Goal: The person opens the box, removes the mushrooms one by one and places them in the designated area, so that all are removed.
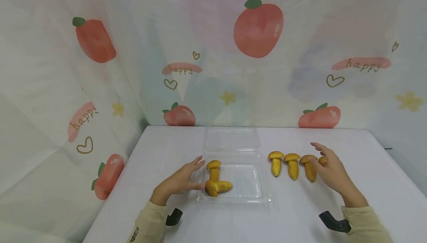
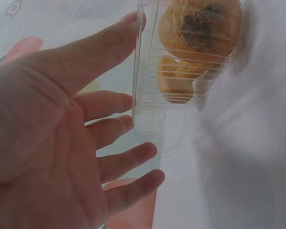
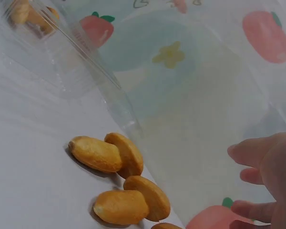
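A clear plastic clamshell box (image 1: pixel 248 180) lies on the white table with its lid folded back. Inside, at its left, are two yellow mushrooms: one (image 1: pixel 214 170) with its cap toward the back, the other (image 1: pixel 224 186) sideways in front. My left hand (image 1: pixel 181 178) is at the box's left wall, thumb against the rim, fingers spread and fairly straight. To the right of the box, several mushrooms (image 1: pixel 292 167) stand in a row, caps toward the back. Over the right end of that row hovers my right hand (image 1: pixel 330 172), fingers extended, holding nothing; it partly hides the rightmost mushroom (image 1: pixel 322 160).
The open lid (image 1: pixel 231 139) reaches to the table's back edge. A fruit-patterned cloth (image 1: pixel 213 87) hangs behind and along the left of the white table (image 1: pixel 287 213). Each wrist wears a black strap-like piece (image 1: pixel 334 222).
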The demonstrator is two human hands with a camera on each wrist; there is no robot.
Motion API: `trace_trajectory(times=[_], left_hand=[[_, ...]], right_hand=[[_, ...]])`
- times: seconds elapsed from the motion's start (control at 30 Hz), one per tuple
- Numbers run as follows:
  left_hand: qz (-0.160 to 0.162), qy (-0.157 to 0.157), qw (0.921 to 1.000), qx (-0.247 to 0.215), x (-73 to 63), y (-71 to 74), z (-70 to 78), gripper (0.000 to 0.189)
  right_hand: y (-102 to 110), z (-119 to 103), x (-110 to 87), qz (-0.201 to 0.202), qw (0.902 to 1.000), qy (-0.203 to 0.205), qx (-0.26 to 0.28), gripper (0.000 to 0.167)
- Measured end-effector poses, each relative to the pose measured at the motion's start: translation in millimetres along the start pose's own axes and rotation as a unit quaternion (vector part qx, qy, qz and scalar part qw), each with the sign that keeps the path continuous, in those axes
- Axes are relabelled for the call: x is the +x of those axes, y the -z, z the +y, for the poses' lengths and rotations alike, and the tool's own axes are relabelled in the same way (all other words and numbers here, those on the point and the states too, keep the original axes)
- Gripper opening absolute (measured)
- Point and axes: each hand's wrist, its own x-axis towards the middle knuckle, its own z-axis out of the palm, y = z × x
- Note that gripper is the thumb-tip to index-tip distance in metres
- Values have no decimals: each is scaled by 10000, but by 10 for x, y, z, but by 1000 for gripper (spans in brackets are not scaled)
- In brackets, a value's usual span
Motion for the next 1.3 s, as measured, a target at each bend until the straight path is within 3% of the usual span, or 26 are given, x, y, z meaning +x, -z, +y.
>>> trace_trajectory(times=[0.73,1.3], left_hand=[[-22,63,10000,55,-31,-7,-31,87],[-29,11,10000,91,10,10,-16,87]], right_hand=[[-431,-441,-66,-691,9924,893,481,52],[-702,-866,-12,-1074,9856,1163,590,54]])
